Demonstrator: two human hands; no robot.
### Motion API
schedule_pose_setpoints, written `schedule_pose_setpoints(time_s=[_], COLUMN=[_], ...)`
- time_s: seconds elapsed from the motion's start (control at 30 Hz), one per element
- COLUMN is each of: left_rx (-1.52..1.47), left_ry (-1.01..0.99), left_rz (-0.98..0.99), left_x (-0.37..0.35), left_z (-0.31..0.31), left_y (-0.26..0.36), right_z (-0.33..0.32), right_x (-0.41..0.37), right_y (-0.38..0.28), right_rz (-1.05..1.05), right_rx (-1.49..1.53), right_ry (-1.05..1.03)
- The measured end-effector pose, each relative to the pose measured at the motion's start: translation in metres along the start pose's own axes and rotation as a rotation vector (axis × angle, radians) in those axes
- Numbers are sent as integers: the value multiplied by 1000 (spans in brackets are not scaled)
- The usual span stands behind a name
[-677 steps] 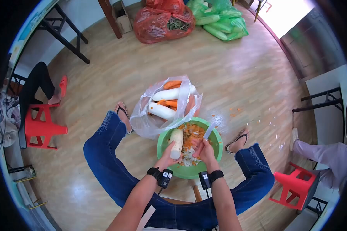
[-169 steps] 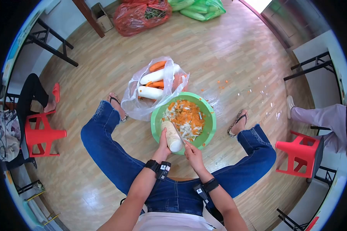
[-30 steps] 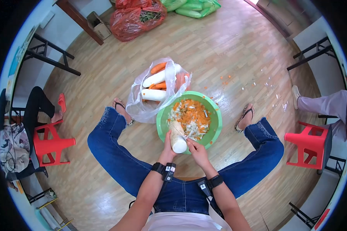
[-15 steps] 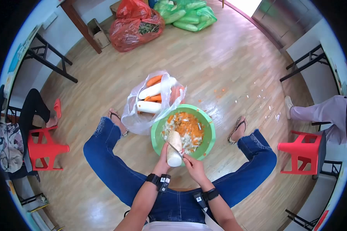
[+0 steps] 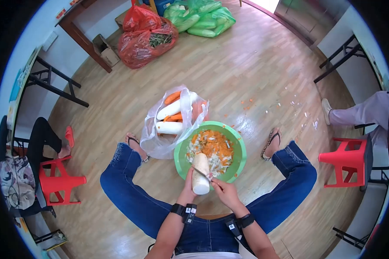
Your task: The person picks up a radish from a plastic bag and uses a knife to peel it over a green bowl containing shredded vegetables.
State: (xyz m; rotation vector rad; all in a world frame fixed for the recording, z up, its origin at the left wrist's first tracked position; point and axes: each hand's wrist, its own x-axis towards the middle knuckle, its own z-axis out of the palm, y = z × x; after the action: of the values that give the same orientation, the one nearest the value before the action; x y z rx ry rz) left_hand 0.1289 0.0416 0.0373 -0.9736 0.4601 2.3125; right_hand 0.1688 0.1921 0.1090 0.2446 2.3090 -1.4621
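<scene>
I sit with a green bowl (image 5: 240, 149) on the floor between my feet, holding orange and white vegetable peelings. My left hand (image 5: 189, 184) grips a long white radish (image 5: 200, 172) from below, holding it tilted over the bowl's near rim. My right hand (image 5: 224, 192) holds a peeler (image 5: 202, 173) whose blade lies across the radish near its middle. A clear plastic bag (image 5: 160, 142) with carrots and white radishes (image 5: 170, 127) lies just beyond the bowl, to its left.
Red and green sacks of vegetables (image 5: 147, 36) lie at the far wall. Red plastic stools (image 5: 58, 183) (image 5: 345, 162) stand at left and right, each by another seated person. Peel scraps (image 5: 298, 108) dot the wooden floor. Black table legs (image 5: 52, 84) stand at left.
The peeler blade has stayed across the radish, which remains tilted over the bowl's near rim. The view has shifted, so the bowl and bag sit slightly lower in frame.
</scene>
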Motion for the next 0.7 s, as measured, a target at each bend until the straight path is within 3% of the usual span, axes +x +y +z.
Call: schedule_pose_setpoints(time_s=[0.13,0.37,0.43,0.7], left_rx=[-18,81,24,134], left_ry=[-106,23,-3,25], left_rz=[-65,-8,-50,-13], left_x=[1,0,-7,-2], left_z=[-12,-3,3,-5], left_y=[2,0,-1,-3], right_z=[5,1,-2,3], right_x=[0,2,-5,4], right_y=[3,-1,-8,1], right_rz=[-113,-80,-190,-77], right_rx=[-36,-43,-55,-78], right_ry=[81,97,87,78])
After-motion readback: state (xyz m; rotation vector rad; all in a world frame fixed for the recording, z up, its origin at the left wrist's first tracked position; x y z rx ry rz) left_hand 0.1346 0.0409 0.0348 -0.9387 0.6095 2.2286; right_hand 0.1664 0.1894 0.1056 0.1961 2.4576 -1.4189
